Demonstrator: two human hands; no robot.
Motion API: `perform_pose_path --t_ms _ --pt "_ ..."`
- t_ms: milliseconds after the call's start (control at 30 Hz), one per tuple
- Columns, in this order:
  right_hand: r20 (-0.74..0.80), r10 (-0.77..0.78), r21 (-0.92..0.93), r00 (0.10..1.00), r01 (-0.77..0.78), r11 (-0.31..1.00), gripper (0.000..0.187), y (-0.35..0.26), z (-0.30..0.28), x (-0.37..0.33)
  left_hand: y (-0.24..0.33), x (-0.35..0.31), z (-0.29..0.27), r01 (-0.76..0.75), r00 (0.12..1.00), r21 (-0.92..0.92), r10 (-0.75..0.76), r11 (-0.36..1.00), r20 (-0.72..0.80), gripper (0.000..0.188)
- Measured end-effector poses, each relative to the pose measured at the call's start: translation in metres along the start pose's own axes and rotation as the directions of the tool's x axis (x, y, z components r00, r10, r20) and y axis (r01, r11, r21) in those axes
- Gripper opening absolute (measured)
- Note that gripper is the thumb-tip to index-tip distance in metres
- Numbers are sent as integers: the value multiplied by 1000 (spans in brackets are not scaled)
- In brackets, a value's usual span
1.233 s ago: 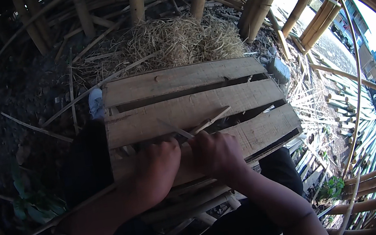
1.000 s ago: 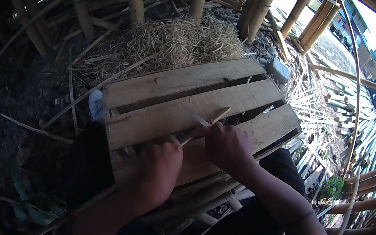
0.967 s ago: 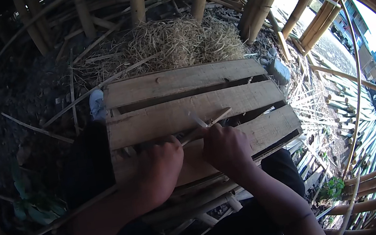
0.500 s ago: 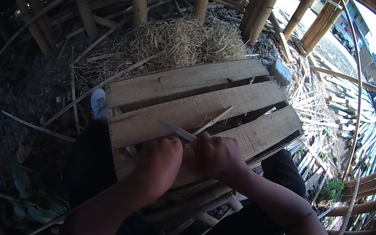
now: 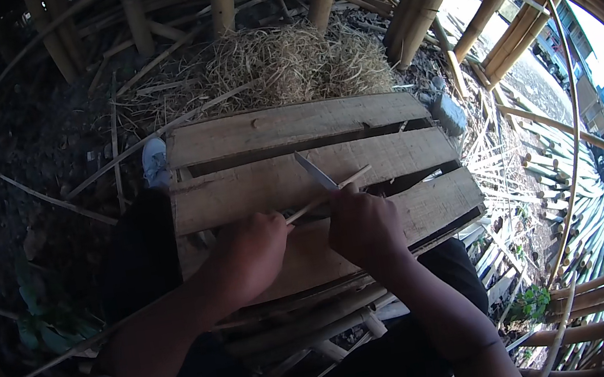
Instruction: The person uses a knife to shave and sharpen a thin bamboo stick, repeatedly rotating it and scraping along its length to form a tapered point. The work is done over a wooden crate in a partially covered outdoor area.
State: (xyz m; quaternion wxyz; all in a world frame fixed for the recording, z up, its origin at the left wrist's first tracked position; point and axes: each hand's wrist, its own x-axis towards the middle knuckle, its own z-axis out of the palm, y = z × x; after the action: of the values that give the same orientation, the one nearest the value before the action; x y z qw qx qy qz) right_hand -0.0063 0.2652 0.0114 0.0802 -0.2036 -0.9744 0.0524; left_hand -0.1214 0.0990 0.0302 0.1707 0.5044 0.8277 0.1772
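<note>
A thin bamboo strip runs slantwise over a slatted wooden bench top. My left hand is closed round the strip, and its tail passes under my left forearm toward the lower left. In my right hand, closed too, is a knife whose blade points up and to the left. The blade's lower part lies against the strip near its right end. My fingers hide the knife's handle. A short gap separates the two hands, with the strip spanning it.
Beyond the bench lies a heap of pale shavings, backed by upright bamboo posts. Many cut bamboo poles are stacked at the right. Loose strips litter the dark ground at left, near a white shoe.
My right hand and the knife have slid to the right along the strip, away from my left hand. My left hand has shifted only slightly and keeps its hold.
</note>
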Motion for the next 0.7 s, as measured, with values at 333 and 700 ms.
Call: perform_pose_path --t_ms 333,700 --pt "2 -127 23 992 127 992 23 -12 3 -11 -6 7 -4 51 995 -85 -43 995 88 32" --pt "-49 -9 74 999 13 997 29 12 -8 0 -3 0 4 40 999 -30 -40 999 8 35"
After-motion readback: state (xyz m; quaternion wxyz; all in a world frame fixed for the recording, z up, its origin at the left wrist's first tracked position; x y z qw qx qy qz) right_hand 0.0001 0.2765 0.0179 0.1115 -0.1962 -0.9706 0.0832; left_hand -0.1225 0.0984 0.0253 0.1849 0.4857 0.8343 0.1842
